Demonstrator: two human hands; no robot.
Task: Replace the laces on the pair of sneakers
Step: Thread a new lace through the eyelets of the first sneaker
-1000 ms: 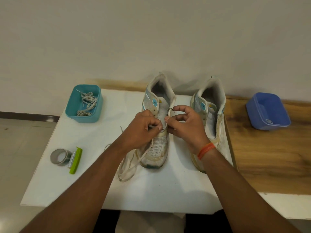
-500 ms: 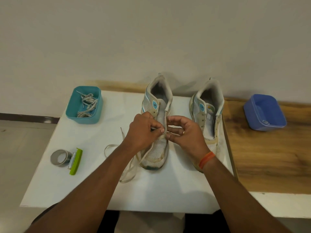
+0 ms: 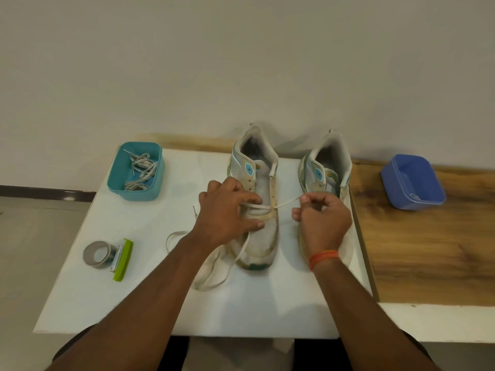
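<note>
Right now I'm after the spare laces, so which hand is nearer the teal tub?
Left. The left hand rests on the left sneaker, just right of the teal tub. The right hand pinches the lace beyond that sneaker, farther away.

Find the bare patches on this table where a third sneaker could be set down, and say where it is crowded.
Free: the white board between the tape roll and its near edge; the wooden top before the blue tub. Crowded: around both sneakers and the trailing lace.
</note>
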